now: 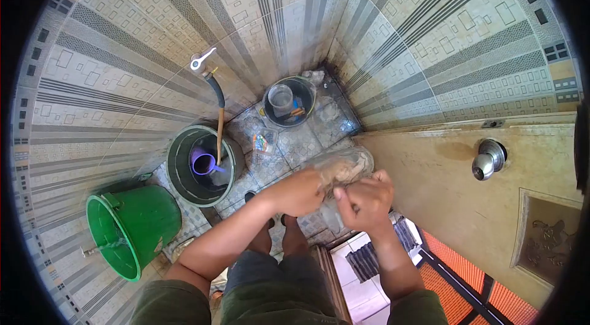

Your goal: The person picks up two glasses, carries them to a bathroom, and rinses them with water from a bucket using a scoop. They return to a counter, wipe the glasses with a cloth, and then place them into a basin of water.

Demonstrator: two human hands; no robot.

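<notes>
A clear plastic bag (353, 160) with something pale brown inside is held up in front of my body, above the tiled floor. My left hand (300, 192) is closed on the bag's gathered part, its fingertips mostly hidden. Close beside it, my right hand (367, 201) is curled into a fist around the same bunched plastic, thumb pointing up and to the left. Some loose clear plastic hangs below, between the two hands. What exactly the bag contains I cannot make out.
On the left stand a green bucket (161, 217) and a dark tub (174, 174) holding a purple dipper (203, 161); a tap hose (220, 117) hangs into the tub. A black basin (270, 112) with a clear container sits in the corner. A door (442, 168) stands at right.
</notes>
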